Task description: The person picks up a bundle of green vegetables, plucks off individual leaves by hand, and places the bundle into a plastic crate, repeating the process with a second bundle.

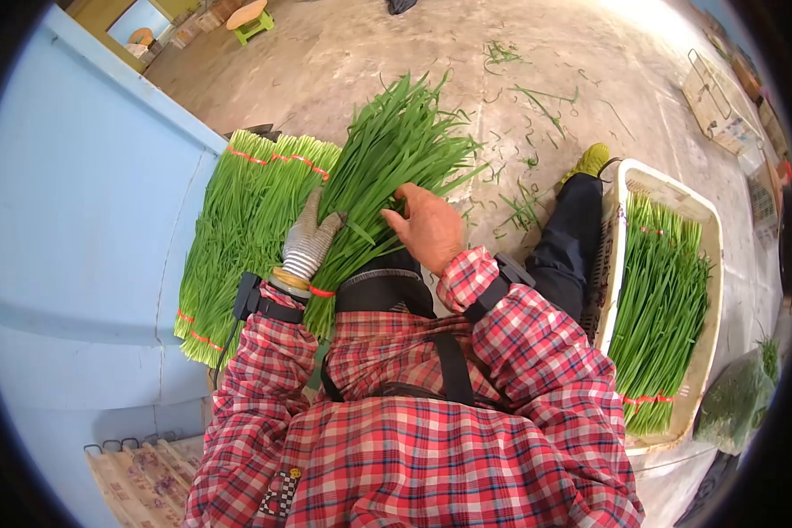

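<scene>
A bundle of garlic chives point(405, 132) lies across my lap, its leafy tips fanned out away from me and a red band around its near end. My left hand point(308, 239), in a grey-and-white knit glove, grips the bundle from its left side. On the right side of the leaves is my bare right hand point(429, 227), with thumb and index finger apart; its other fingers are partly hidden. Further left, more banded chive bundles point(260, 202) are stacked against the blue wall, with red bands at both ends.
A white plastic crate point(711, 290) at my right holds banded chives point(660, 308). Loose leaf scraps point(521, 207) litter the concrete floor. A blue wall point(79, 220) bounds the left side. A green-legged stool point(251, 19) stands far back, and a clear bag of greens point(737, 400) sits at lower right.
</scene>
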{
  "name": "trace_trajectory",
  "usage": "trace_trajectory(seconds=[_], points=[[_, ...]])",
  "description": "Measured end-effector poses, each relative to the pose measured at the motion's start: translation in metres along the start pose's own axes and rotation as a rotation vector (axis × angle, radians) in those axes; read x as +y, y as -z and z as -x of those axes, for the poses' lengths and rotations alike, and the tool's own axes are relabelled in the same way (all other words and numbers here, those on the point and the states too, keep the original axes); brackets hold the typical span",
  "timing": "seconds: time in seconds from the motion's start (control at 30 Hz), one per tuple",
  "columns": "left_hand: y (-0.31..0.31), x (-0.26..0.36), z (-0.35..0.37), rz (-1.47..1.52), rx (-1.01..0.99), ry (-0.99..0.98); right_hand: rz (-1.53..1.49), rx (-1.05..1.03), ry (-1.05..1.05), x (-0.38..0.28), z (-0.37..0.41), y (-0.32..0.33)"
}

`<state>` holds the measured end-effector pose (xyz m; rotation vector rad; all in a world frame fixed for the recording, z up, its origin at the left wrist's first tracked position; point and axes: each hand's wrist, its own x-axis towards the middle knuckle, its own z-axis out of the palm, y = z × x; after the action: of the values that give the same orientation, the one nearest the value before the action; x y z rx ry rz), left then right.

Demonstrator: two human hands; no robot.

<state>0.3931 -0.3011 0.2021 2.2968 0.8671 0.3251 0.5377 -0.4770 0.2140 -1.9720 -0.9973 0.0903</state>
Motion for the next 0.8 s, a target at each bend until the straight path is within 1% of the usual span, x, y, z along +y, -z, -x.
trace_trajectory(seconds=[0.07, 0.13, 0.27, 0.33, 0.37, 0.43, 0.47, 0.5, 0.57, 0.6, 0.63, 0.67, 0.7, 0.77, 0.8], points=[[-0.001, 0.002, 0.002, -0.007, 0.012, -0.037, 0.031, 0.017, 0.018, 0.007, -0.005, -0.009], [-0.001, 0.004, 0.004, -0.002, 0.034, -0.072, 0.061, 0.026, 0.14, 0.016, -0.011, -0.019], [-0.003, -0.005, 0.005, 0.044, 0.051, -0.1, 0.007, 0.034, 0.185, 0.025, -0.007, -0.018], [-0.003, -0.006, 0.007, 0.132, 0.044, -0.056, 0.099, -0.011, 0.115, 0.036, 0.003, 0.003], [-0.003, -0.006, 0.008, 0.134, 0.042, -0.052, 0.141, 0.013, 0.076, 0.047, 0.007, 0.013], [-0.004, -0.003, 0.009, 0.015, 0.118, -0.116, 0.233, 0.062, -0.036, 0.075, 0.014, 0.037], [-0.004, -0.002, 0.01, 0.016, 0.117, -0.116, 0.284, 0.086, -0.105, 0.091, 0.015, 0.049], [-0.003, 0.0, 0.01, -0.019, 0.123, -0.119, 0.284, 0.087, -0.105, 0.104, 0.016, 0.061], [-0.002, 0.007, 0.011, -0.054, 0.128, -0.129, 0.367, 0.043, -0.311, 0.121, 0.017, 0.085], [0.0, 0.011, 0.013, -0.104, 0.115, -0.153, 0.355, 0.169, -0.169, 0.124, 0.015, 0.089], [0.0, 0.014, 0.015, -0.156, 0.101, -0.177, 0.304, 0.244, -0.073, 0.126, 0.015, 0.091], [0.0, 0.017, 0.016, -0.158, 0.098, -0.179, 0.251, 0.32, 0.02, 0.11, 0.012, 0.095], [0.0, 0.019, 0.015, -0.162, 0.081, -0.17, 0.251, 0.325, 0.016, 0.1, 0.011, 0.092], [0.0, 0.021, 0.014, -0.172, 0.06, -0.163, -0.03, 0.107, 0.015, 0.077, 0.008, 0.079], [-0.001, 0.02, 0.013, -0.172, 0.059, -0.176, -0.041, 0.104, 0.128, 0.062, 0.005, 0.073]])
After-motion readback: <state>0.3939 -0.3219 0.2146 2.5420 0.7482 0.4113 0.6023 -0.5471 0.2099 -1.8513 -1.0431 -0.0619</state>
